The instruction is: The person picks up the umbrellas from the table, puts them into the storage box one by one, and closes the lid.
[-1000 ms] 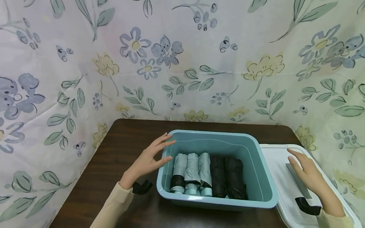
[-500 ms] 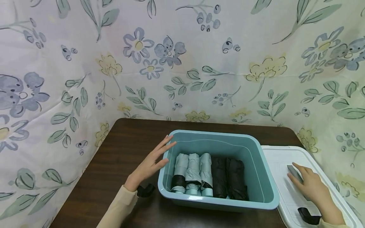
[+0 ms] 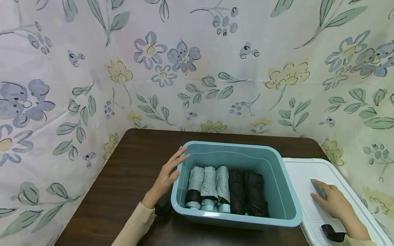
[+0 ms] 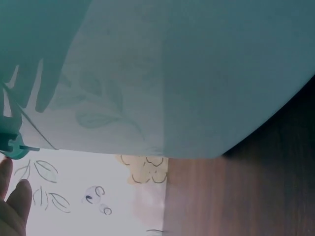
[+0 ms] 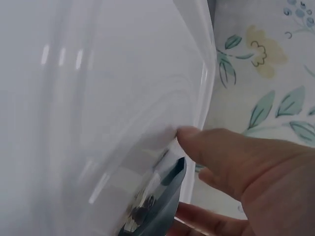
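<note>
A teal plastic bin (image 3: 237, 220) stands on the dark table, with several rolled bundles inside. Three are light blue (image 3: 210, 184) with dark bands, like folded umbrellas; two are black (image 3: 255, 193). My left hand (image 3: 166, 177) has its fingers extended at the bin's left rim; the left wrist view shows its fingertips (image 4: 17, 201) beside the teal wall. Over the white lid (image 3: 295, 171), my right hand (image 3: 335, 203) has thumb and curled fingers on either side of a narrow grey packet (image 3: 319, 189). In the right wrist view this packet (image 5: 170, 201) shows a printed face; its lower end is hidden.
The white lid lies against the bin's right side, reaching past the table edge. A floral curtain (image 3: 203, 68) hangs behind and on both sides. Bare dark wood (image 3: 138, 160) shows left of the bin. Black camera mounts (image 3: 332, 234) sit at the wrists.
My right hand has come down onto the grey packet, and its fingers have curled beside it. My left hand has stayed at the rim, its wrist shifting slightly right.
</note>
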